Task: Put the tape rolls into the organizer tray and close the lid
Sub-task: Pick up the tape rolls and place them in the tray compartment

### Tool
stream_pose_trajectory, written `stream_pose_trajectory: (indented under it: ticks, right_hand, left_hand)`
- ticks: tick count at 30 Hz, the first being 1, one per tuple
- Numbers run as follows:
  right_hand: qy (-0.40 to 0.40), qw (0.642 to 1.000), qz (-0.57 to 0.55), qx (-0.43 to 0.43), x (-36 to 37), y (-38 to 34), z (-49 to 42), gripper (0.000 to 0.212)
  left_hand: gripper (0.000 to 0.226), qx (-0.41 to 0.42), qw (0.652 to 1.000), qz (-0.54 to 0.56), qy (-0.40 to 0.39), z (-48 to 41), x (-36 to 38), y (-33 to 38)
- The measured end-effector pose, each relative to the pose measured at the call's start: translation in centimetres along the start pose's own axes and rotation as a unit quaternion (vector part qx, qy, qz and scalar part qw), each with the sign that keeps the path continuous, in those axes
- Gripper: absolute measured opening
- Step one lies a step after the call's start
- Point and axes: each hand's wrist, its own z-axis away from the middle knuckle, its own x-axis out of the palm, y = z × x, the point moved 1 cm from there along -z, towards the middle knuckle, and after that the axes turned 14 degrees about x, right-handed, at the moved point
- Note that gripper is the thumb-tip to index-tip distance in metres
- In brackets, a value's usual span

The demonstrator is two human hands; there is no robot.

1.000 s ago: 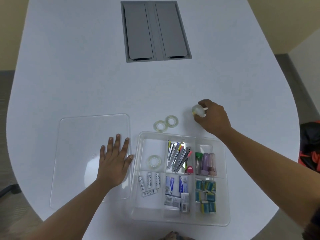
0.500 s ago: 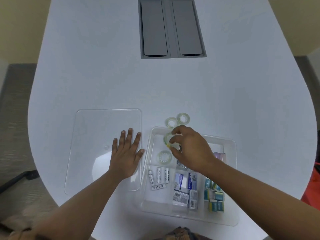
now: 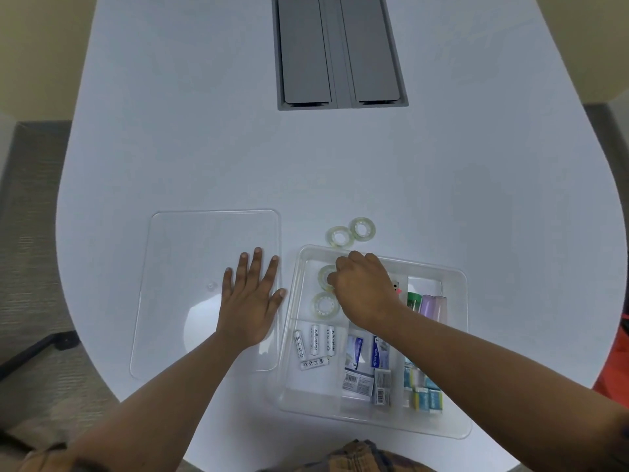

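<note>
White tabletop (image 3: 204,148) carries a clear organizer tray (image 3: 456,427) with its lid (image 3: 190,253) lying flat to its left. Left hand (image 3: 250,301) rests on the lid, palm down, fingers spread, holding nothing. Right hand (image 3: 364,291) curls inside the tray's far-left compartment, fingertips on a tape roll (image 3: 325,277); another roll (image 3: 323,304) lies just beside it. Two tape rolls (image 3: 340,237) (image 3: 363,228) sit touching on the table beyond the tray.

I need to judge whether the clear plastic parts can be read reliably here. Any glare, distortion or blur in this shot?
Head view: a bright ceiling reflection glares on the clear lid beside the left hand; wide-angle bending curves the table edges; focus is fairly even, battery print legible; the right hand hides part of a tape roll in the organizer tray.
</note>
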Motion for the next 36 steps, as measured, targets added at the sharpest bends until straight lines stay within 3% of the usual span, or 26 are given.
stream_pose_trajectory:
  ticks: [7, 10, 13, 16, 20, 23, 25, 29, 33, 36]
  right_hand:
    - [0.034, 0.999, -0.041, 0.006, 0.8, 0.2, 0.0, 0.011]
    - [0.043, 0.991, -0.126, 0.017, 0.5, 1.1, 0.7, 0.021]
    - [0.112, 0.973, -0.199, 0.027, -0.1, 2.8, 1.8, 0.017]
    - [0.163, 0.958, -0.228, 0.059, 0.2, 4.8, 2.6, 0.030]
    - [0.149, 0.953, -0.235, 0.119, 1.3, 7.3, 2.9, 0.045]
    - [0.113, 0.956, -0.237, 0.134, 2.2, 7.9, 2.7, 0.051]
    - [0.103, 0.958, -0.231, 0.138, 2.8, 7.8, 2.6, 0.052]
    - [0.126, 0.960, -0.202, 0.148, 4.0, 7.3, 2.5, 0.057]
    - [0.151, 0.956, -0.195, 0.157, 4.3, 7.1, 2.5, 0.059]
    - [0.152, 0.956, -0.196, 0.154, 4.6, 7.3, 2.4, 0.057]
  left_hand:
    - [0.063, -0.002, 1.000, -0.003, -0.004, 0.0, 0.0, 0.0]
    - [0.063, -0.006, 1.000, -0.001, -0.011, 0.0, -0.2, 0.1]
    - [0.064, -0.011, 1.000, 0.006, -0.018, -0.1, -0.4, 0.1]
    - [0.068, -0.007, 1.000, 0.016, -0.026, -0.2, -0.9, 0.2]
    - [0.079, -0.014, 0.999, 0.041, -0.020, -0.5, -2.3, 0.6]
    - [0.080, -0.060, 0.994, 0.078, 0.039, -1.3, -3.7, 1.6]
    - [0.068, -0.084, 0.985, 0.114, 0.096, -2.5, -5.1, 2.4]
    - [0.039, -0.046, 0.968, 0.163, 0.188, -6.4, -8.2, 5.0]
    - [0.051, -0.005, 0.979, 0.156, 0.132, -10.8, -8.8, 8.3]
    - [0.057, -0.039, 0.994, 0.093, 0.052, -13.7, -8.0, 10.1]
